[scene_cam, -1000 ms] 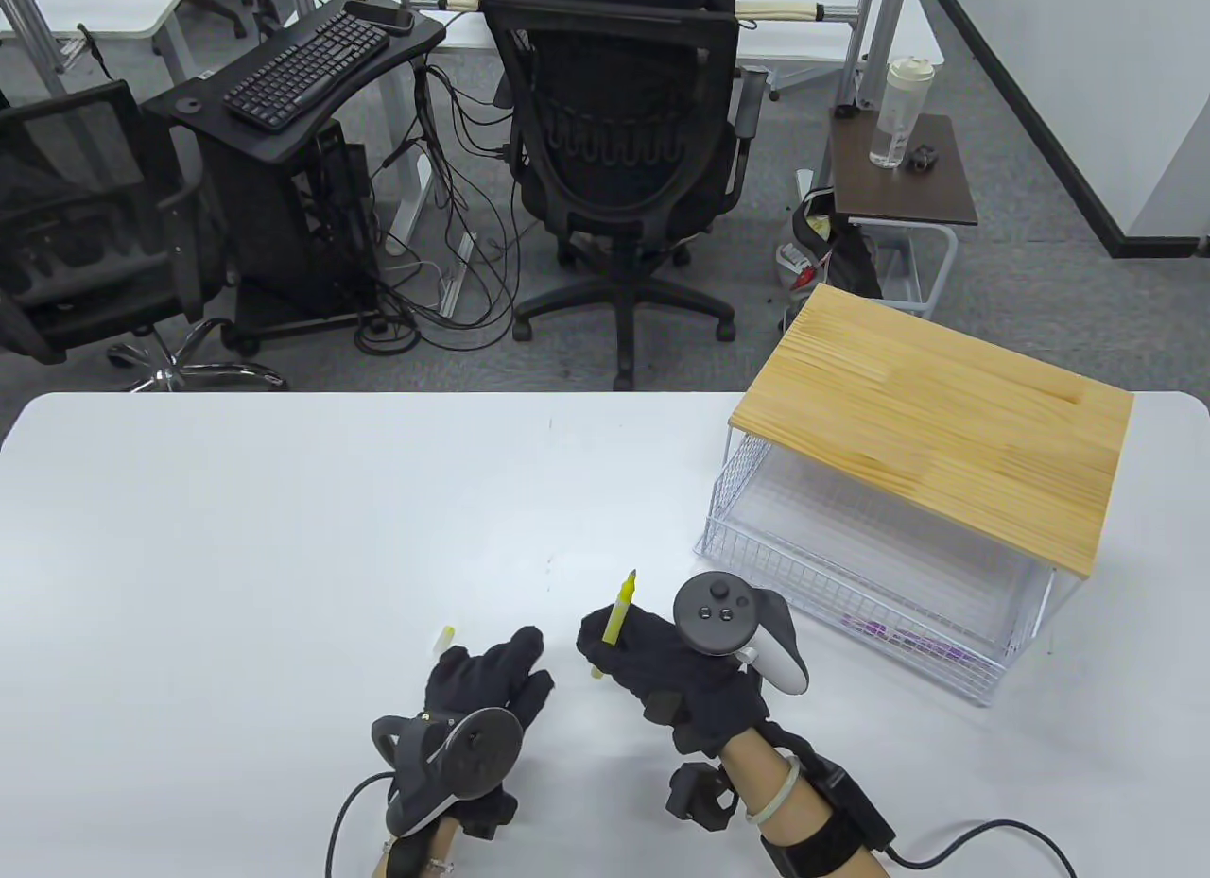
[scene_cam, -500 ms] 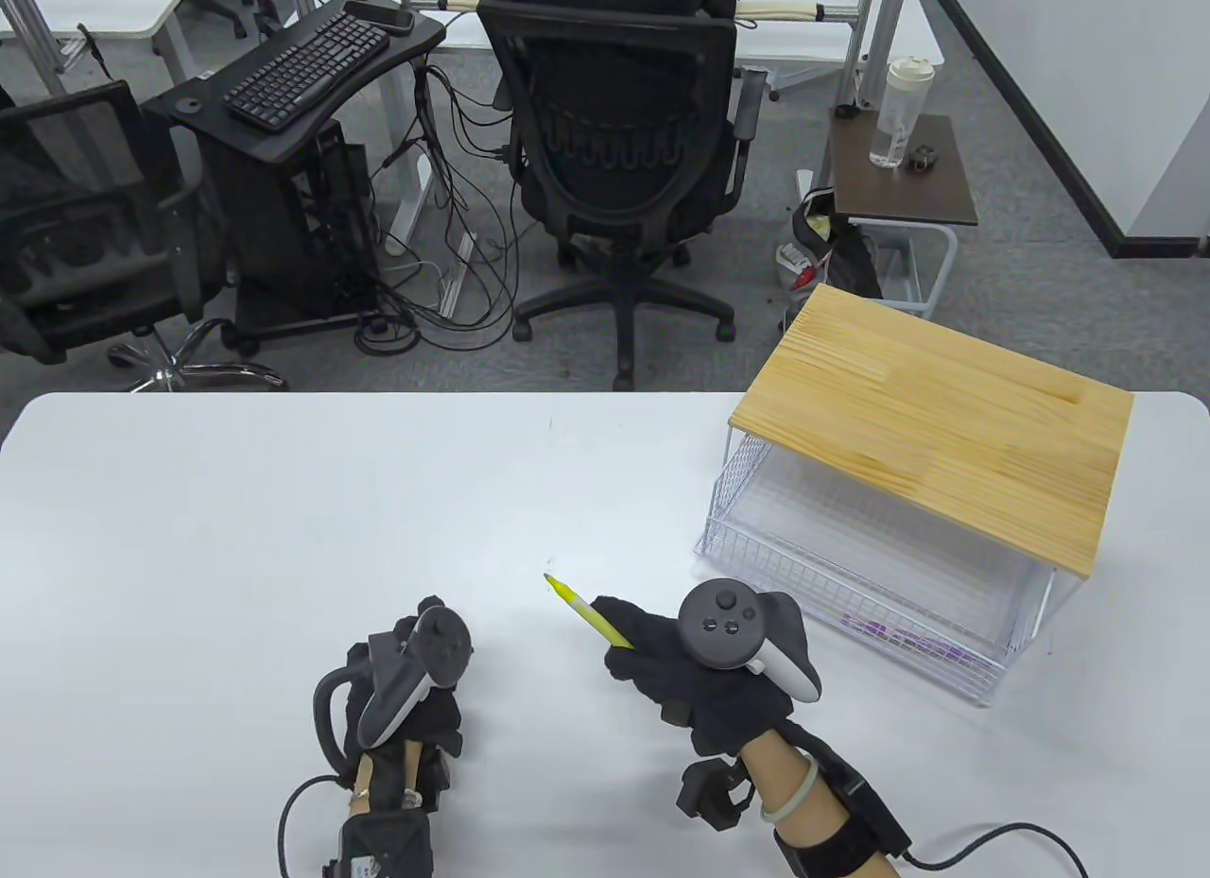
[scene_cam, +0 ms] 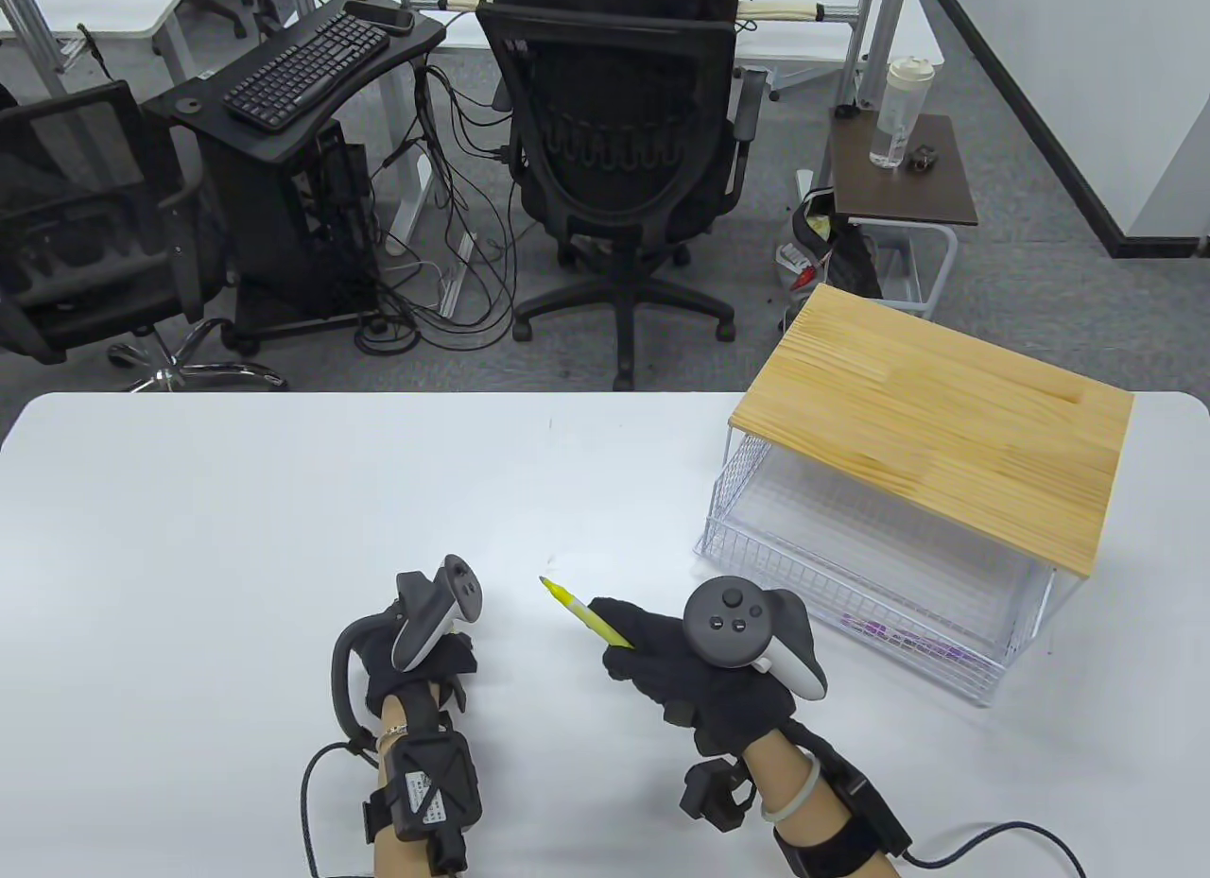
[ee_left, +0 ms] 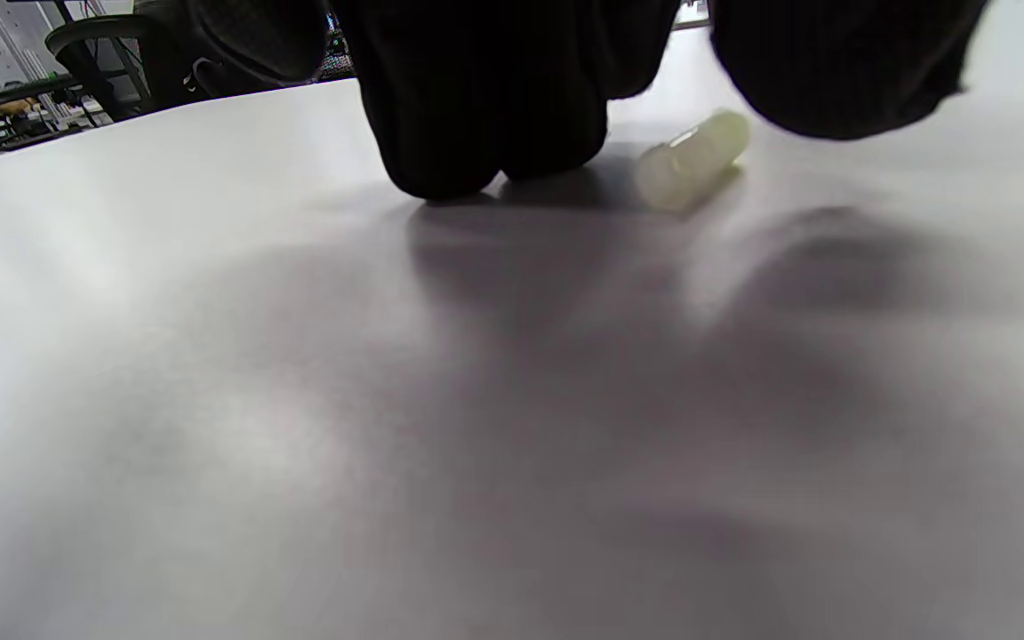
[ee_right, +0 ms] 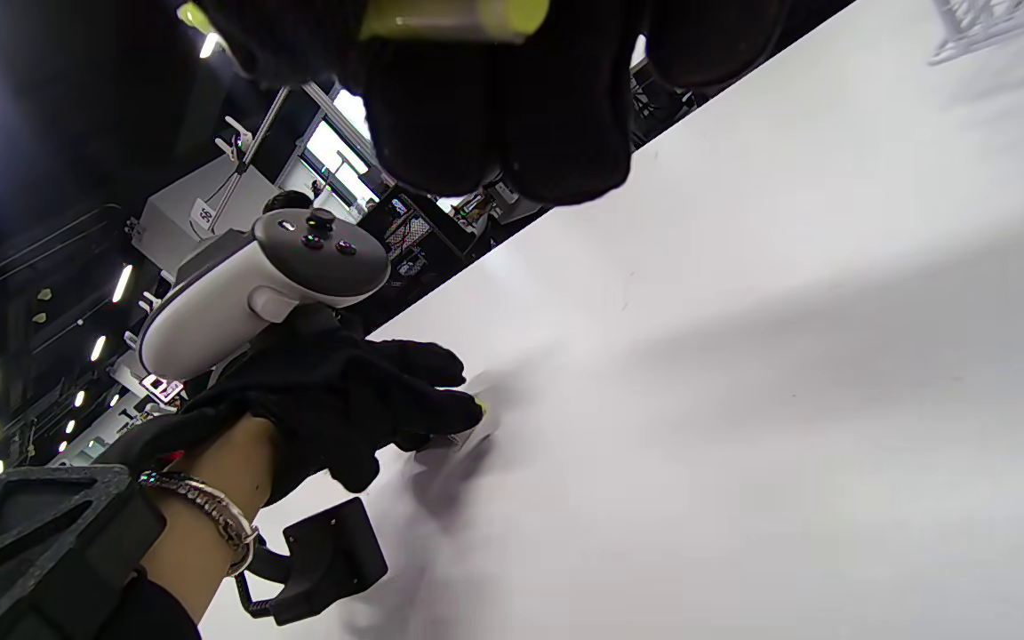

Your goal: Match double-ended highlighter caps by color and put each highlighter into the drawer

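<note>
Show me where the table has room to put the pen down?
The widest bare stretch of table runs from the left hand out to the left edge and up to the far edge. Another lies between the pen and the drawer. It is crowded near the front, where the cap lies by the left hand and the right hand holds the pen.

white table [scene_cam: 236, 500], cap [ee_left: 692, 158], wire drawer [scene_cam: 855, 576]

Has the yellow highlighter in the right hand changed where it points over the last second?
Yes. The yellow highlighter has swung its tip left, away from the wire drawer.
</note>
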Demonstrator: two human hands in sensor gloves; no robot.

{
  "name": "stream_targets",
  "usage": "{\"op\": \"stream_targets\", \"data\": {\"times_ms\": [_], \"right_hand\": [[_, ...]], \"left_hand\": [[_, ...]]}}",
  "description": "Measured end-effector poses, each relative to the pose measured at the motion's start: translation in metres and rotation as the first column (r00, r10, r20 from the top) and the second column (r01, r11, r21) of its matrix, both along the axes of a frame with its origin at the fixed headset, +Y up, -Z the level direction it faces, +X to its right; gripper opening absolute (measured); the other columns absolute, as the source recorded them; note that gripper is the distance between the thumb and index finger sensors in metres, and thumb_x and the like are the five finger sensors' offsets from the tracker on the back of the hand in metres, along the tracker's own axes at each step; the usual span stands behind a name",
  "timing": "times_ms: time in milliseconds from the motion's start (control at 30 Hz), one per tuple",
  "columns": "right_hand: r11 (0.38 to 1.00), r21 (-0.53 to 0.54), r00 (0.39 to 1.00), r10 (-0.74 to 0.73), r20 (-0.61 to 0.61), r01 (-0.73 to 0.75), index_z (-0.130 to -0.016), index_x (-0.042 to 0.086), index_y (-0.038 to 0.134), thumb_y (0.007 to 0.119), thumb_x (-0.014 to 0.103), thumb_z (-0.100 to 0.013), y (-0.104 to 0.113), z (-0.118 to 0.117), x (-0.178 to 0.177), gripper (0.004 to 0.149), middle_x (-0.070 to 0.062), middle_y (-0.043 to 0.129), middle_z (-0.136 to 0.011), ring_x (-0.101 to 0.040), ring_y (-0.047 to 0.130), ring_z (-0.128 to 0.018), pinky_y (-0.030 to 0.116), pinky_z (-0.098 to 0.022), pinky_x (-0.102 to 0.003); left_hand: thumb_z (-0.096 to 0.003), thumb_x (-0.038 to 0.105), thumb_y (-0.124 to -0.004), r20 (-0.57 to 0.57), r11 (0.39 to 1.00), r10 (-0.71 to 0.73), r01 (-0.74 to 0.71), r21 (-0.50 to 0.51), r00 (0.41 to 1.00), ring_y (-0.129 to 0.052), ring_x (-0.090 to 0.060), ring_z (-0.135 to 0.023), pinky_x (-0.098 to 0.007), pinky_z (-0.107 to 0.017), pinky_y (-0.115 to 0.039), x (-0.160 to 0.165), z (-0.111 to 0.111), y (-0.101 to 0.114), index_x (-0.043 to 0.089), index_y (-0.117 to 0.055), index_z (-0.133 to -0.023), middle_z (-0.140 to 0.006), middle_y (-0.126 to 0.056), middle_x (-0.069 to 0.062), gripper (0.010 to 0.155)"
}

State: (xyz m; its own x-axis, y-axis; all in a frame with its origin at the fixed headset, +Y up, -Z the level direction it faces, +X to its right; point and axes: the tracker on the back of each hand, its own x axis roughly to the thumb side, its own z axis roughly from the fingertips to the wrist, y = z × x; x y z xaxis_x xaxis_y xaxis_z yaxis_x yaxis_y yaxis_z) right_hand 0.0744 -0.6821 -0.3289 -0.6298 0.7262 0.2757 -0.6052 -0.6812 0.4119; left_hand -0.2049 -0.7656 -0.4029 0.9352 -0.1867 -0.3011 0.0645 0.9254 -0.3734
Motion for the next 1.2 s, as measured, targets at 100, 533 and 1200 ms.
{"op": "stream_targets", "data": {"times_ms": [100,533,1200], "right_hand": [[1.000,-0.007,1.000,0.002,0.000,-0.002,-0.113,0.028,0.046,0.063,0.039,-0.062,-0.001,-0.001,-0.001,0.055,0.005,0.079,-0.093,-0.029,0.081,-0.087,0.050,-0.081,-0.060],[1.000,-0.013,1.000,0.000,-0.007,0.000,-0.113,0.029,0.046,0.062,0.039,-0.062,-0.002,-0.002,-0.002,0.055,0.006,0.078,-0.093,-0.028,0.080,-0.088,0.049,-0.081,-0.060],[0.965,0.092,0.968,0.237,0.077,-0.244,-0.109,0.032,0.058,0.071,0.039,-0.059,-0.021,0.004,-0.025,0.051,0.004,0.079,-0.094,-0.030,0.081,-0.088,0.050,-0.080,-0.061]], "left_hand": [[-0.0379,0.052,-0.076,0.018,0.996,-0.083,0.084,-0.019,0.996,-0.089,-0.029,-0.088,-0.061,-0.074,-0.057,0.009,-0.006,-0.003,0.022,-0.058,-0.110,-0.101,-0.082,-0.003,0.080],[-0.0444,0.043,-0.075,0.105,0.964,-0.264,0.265,0.004,0.959,-0.100,-0.019,-0.069,-0.056,-0.073,-0.064,0.036,0.001,0.000,0.016,-0.067,-0.104,-0.082,-0.094,0.004,0.066],[-0.0562,0.039,-0.061,0.359,0.302,0.806,-0.849,0.434,0.471,-0.098,-0.027,-0.064,-0.060,-0.064,-0.067,-0.016,0.091,0.044,0.012,-0.079,-0.093,-0.078,-0.092,-0.004,0.049]]}}
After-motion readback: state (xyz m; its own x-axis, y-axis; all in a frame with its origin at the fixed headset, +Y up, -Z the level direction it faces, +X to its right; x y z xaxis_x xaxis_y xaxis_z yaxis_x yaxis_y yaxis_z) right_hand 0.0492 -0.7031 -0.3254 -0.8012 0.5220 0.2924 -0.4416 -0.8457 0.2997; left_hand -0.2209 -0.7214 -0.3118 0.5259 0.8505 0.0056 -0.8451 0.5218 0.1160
